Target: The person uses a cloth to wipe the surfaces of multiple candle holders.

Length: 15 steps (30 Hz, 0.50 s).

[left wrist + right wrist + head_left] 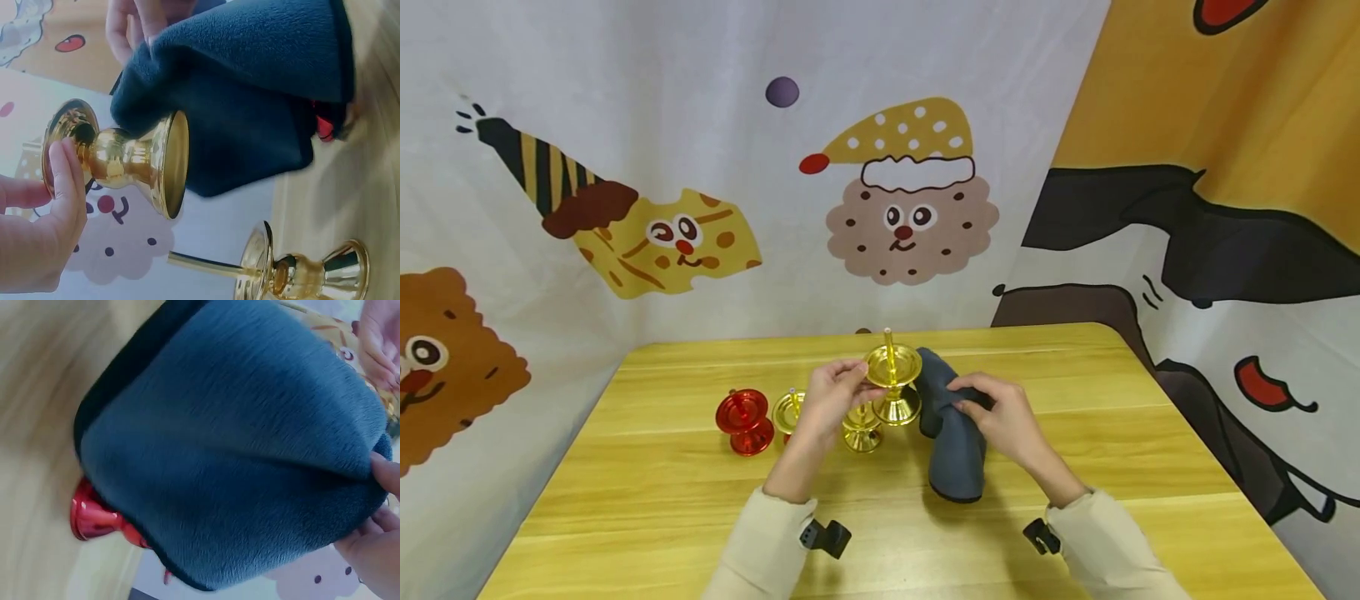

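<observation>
My left hand (835, 396) pinches a shiny gold candle holder (897, 406) by the rim of its upper dish. A thin stem stands up from the dish, and the holder is raised upright above the table. In the left wrist view its flared foot (167, 164) is close beside the cloth. My right hand (1000, 412) pinches a dark blue-grey cloth (957, 458) in the middle, so the cloth hangs down in folds. Another gold candle holder (862, 437) stands on the table just below the held one.
A red candle holder (745, 421) stands at the left of the row. Beside it another gold dish (787, 410) is partly hidden by my left wrist. Red metal (94, 515) shows past the cloth's edge. A printed curtain (700, 100) hangs behind the wooden table (647, 517).
</observation>
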Each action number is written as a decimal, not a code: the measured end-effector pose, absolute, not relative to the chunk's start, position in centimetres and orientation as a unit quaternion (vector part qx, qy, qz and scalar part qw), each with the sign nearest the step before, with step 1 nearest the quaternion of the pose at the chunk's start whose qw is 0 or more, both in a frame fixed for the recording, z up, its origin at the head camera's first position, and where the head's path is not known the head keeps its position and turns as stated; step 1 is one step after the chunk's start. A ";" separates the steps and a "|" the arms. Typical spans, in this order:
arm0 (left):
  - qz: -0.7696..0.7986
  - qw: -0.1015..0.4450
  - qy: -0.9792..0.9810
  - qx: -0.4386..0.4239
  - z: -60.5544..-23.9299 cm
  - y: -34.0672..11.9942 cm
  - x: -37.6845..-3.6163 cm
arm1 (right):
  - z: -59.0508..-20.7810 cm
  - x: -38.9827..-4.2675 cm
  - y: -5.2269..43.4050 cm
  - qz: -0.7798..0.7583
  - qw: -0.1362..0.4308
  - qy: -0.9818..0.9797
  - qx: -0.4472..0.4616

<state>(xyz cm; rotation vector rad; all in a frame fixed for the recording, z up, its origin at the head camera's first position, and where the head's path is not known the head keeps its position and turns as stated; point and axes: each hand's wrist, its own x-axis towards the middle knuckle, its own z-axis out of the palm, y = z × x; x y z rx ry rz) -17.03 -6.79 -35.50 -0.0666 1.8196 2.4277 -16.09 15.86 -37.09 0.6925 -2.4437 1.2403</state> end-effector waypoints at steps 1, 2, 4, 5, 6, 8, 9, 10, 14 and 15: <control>0.800 0.055 0.598 -0.020 -35.5 -6.7 -17.0 | -37.3 -16.0 15.7 0.438 0.157 -0.850 0.248; 0.799 0.057 0.599 -0.018 -35.5 -6.6 -17.0 | -37.5 -16.0 15.5 0.442 0.160 -0.845 0.254; 0.798 0.063 0.600 -0.012 -35.5 -6.4 -16.9 | -37.8 -16.0 15.2 0.449 0.171 -0.836 0.263; 0.798 0.066 0.600 -0.007 -35.5 -6.3 -16.9 | -37.9 -16.0 15.0 0.453 0.178 -0.832 0.266; 0.797 0.068 0.600 -0.004 -35.5 -6.2 -16.8 | -37.9 -15.9 14.8 0.458 0.182 -0.828 0.268; 0.795 0.074 0.602 0.002 -35.6 -6.0 -16.8 | -37.7 -15.9 14.5 0.465 0.189 -0.822 0.270; 0.794 0.077 0.603 0.005 -35.6 -6.0 -16.8 | -37.5 -15.8 14.3 0.467 0.190 -0.820 0.271; 0.790 0.078 0.608 0.008 -35.6 -5.9 -16.7 | -37.1 -15.6 14.1 0.470 0.189 -0.818 0.272; 0.772 0.078 0.630 0.009 -35.5 -5.8 -16.6 | -35.8 -15.0 13.6 0.481 0.184 -0.814 0.270; 0.766 0.074 0.639 0.010 -35.5 -5.8 -16.6 | -35.7 -14.9 13.6 0.485 0.181 -0.813 0.267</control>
